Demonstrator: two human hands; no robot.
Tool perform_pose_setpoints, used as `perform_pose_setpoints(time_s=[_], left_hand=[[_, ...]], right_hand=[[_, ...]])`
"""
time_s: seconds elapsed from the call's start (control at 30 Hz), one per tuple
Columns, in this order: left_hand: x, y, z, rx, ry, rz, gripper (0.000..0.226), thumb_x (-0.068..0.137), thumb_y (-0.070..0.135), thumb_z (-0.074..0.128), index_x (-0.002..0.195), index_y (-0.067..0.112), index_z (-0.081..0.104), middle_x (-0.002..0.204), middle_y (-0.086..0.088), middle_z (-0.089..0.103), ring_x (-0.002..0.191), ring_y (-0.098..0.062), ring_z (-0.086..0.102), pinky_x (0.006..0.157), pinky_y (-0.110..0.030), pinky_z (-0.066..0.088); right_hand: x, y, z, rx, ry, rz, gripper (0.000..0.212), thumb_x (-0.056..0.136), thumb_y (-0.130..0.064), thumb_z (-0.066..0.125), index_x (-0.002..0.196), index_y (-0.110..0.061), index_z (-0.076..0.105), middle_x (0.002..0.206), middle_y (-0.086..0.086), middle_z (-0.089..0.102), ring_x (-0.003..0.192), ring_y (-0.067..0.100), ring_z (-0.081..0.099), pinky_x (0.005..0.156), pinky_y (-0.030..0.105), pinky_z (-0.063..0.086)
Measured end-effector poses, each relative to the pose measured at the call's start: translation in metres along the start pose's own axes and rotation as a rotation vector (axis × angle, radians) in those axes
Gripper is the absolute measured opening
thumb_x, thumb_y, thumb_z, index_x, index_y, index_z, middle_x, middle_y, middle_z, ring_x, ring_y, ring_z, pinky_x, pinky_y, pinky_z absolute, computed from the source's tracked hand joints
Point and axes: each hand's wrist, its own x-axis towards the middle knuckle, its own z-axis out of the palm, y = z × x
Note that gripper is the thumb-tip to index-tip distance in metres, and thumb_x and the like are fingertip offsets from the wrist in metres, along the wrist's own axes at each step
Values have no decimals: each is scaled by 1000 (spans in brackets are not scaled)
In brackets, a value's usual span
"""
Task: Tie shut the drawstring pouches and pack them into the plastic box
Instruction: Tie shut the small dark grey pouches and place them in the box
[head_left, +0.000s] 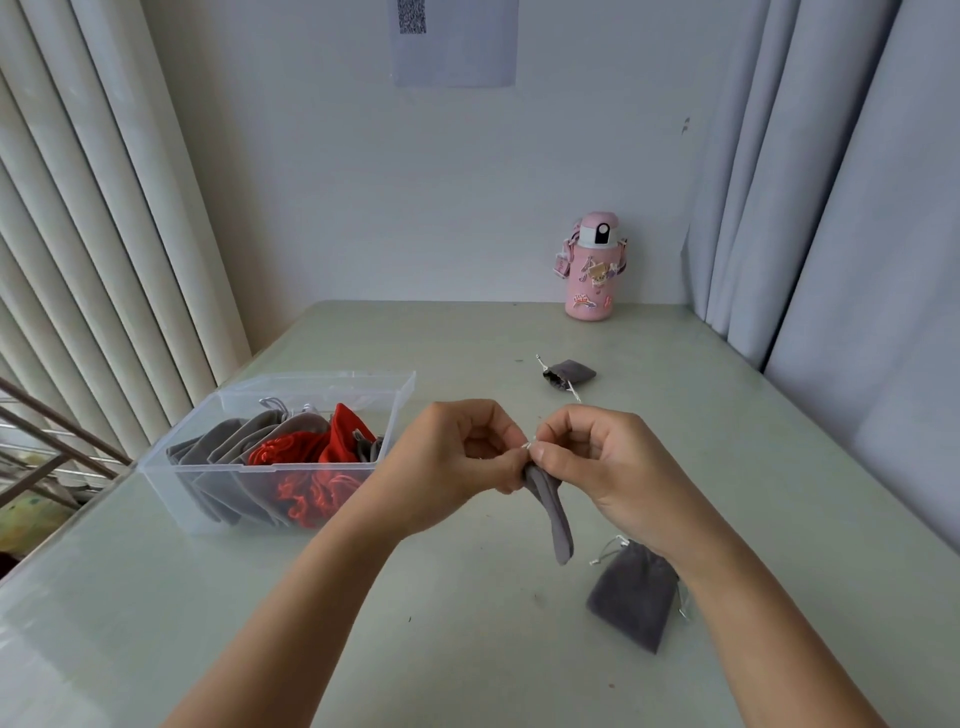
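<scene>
A grey drawstring pouch (556, 514) is held in the air above the middle of the tabletop (467, 649), its mouth gathered between the two hands and its body hanging down edge-on, clear of the surface. The neck is pinched by the curled fingers (501, 434) of the left hand (457, 452), and the pale cord (529, 445) at the mouth is nipped between thumb and forefinger of the right hand (597, 457), whose other fingers are curled loosely. The fingertips of both hands are brought together at the cord. Whether a knot has been formed cannot be told. At nine o'clock from the hands, the clear plastic box (171, 493) is set on the tabletop with its lid (337, 382) thrown back on the far side. It is packed with grey pouches (228, 447) toward its nine o'clock end and red pouches (332, 441) toward its three o'clock end. A second grey pouch (634, 597) is laid flat at five o'clock, close by the right wrist, with its mouth drawn in and pale cords showing. A third grey pouch (569, 373) is seen at one o'clock, farther off, with cords trailing. Beyond it, at the far edge of the tabletop, a pink bottle (595, 267) is stood upright. Curtains (104, 234) are hung at both sides, and a sheet of paper (454, 41) is fixed to the wall at twelve o'clock.
</scene>
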Motion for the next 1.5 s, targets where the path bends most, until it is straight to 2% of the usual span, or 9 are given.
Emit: perform_pose_setpoints(time_s=[0.1, 0.17, 0.23, 0.37, 0.6, 0.83, 1.0, 1.3, 1.5], left_hand=[[0, -2, 5, 45, 66, 14, 10, 82, 5, 69, 73, 4, 63, 67, -10, 70, 61, -17, 64, 67, -33, 54], [0, -2, 7, 133, 141, 52, 12, 80, 9, 71, 71, 9, 64, 66, -5, 70, 62, -18, 66, 64, -29, 54], [0, -1, 9, 154, 223, 104, 12, 79, 10, 72, 70, 12, 64, 68, -3, 71, 65, -18, 68, 60, -23, 53], [-1, -2, 12, 157, 292, 234, 10, 79, 7, 73, 75, 14, 68, 69, 2, 70, 64, -10, 66, 64, -17, 53], [1, -10, 13, 302, 376, 429, 6, 78, 8, 75, 83, 10, 74, 75, 4, 71, 70, -4, 66, 65, -13, 53], [1, -10, 19, 255, 415, 450, 9, 76, 16, 71, 82, 10, 74, 74, 13, 69, 70, -1, 67, 66, -12, 53], [1, -12, 21, 266, 433, 494, 9, 76, 15, 73, 83, 10, 75, 78, 18, 67, 72, 2, 66, 68, -8, 50], [5, -17, 18, 438, 518, 611, 18, 81, 27, 68, 78, 10, 73, 75, 3, 65, 69, -3, 57, 59, -21, 48], [6, -19, 15, 582, 560, 731, 16, 83, 23, 69, 78, 7, 72, 76, -1, 67, 66, -10, 62, 54, -28, 51]], right_hand=[[0, 0, 1, -35, 37, -15, 13, 86, -3, 65, 75, -8, 63, 66, 2, 71, 67, 17, 69, 71, 31, 55], [0, 1, 1, -82, 67, -17, 9, 82, -23, 69, 76, -15, 67, 74, 7, 72, 75, 29, 69, 77, 47, 55], [1, 2, 0, -76, 87, -5, 15, 79, -31, 65, 81, -17, 70, 81, 9, 73, 82, 31, 68, 78, 53, 53], [2, 1, -5, 181, 105, 28, 8, 85, -3, 64, 89, -8, 70, 84, 13, 74, 81, 23, 70, 77, 29, 55], [0, 0, -4, 173, 159, 9, 19, 69, -18, 73, 86, -12, 78, 85, 13, 75, 83, 25, 69, 86, 40, 55], [-1, -4, -9, 159, 136, 24, 10, 78, 0, 70, 84, -7, 75, 80, 11, 75, 75, 15, 69, 75, 24, 56], [0, -1, -6, 107, 158, -7, 17, 80, 4, 70, 76, -13, 74, 73, 6, 73, 68, 12, 67, 69, 19, 53], [4, 5, -1, 41, 182, -41, 9, 78, -11, 70, 75, -19, 72, 71, 0, 72, 66, 11, 64, 67, 20, 49], [4, 3, -2, 49, 177, -39, 17, 84, 0, 67, 77, -15, 72, 71, 1, 72, 68, 11, 65, 69, 21, 49]])
